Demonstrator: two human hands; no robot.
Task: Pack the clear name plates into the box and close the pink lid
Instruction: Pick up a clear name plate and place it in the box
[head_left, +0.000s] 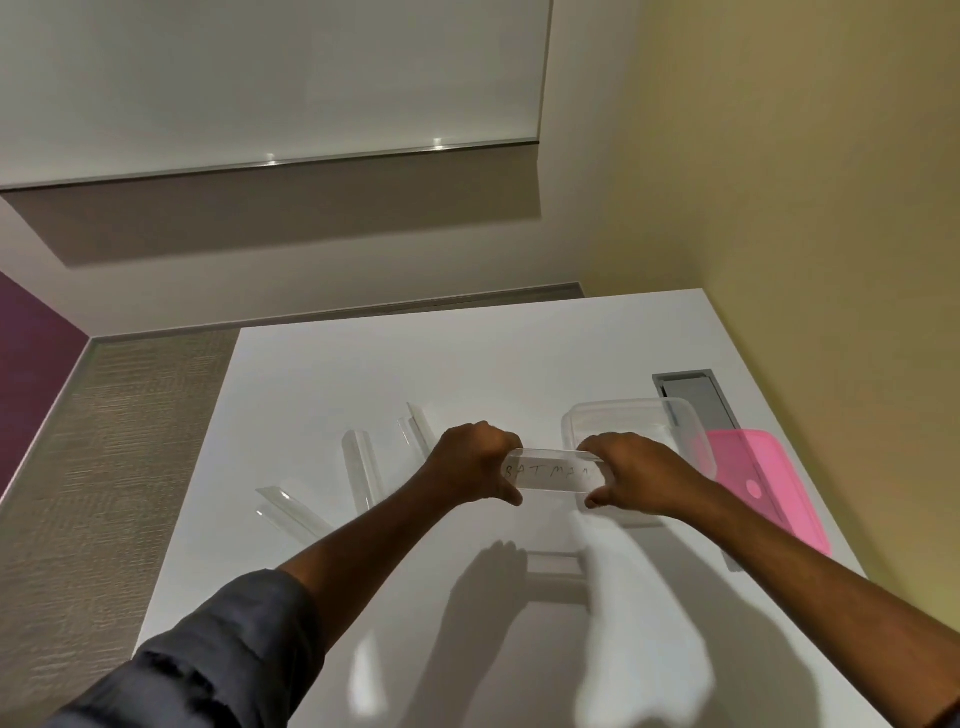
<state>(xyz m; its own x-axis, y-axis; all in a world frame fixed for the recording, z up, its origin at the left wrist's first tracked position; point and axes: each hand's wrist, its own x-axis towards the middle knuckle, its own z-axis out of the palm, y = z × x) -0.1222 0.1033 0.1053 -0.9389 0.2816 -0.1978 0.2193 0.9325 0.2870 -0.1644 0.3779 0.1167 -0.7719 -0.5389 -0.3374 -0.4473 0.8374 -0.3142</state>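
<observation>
A clear name plate (551, 470) with handwritten letters hangs above the white table (467, 364), held by its two ends. My left hand (470, 462) grips its left end and my right hand (631, 473) grips its right end. Just behind my right hand stands the clear plastic box (634, 421), open on top. The pink lid (763, 483) lies flat on the table to the right of the box. Three more clear name plates lie to the left: one (415, 428) near my left hand, one (361, 467) further left, one (291, 506) nearest the table's left edge.
A grey cable hatch (693, 395) is set into the table behind the box. The table butts against a yellow wall (805, 208) on the right. Its left edge drops to a grey carpet (104, 441). A whiteboard (260, 78) hangs on the far wall.
</observation>
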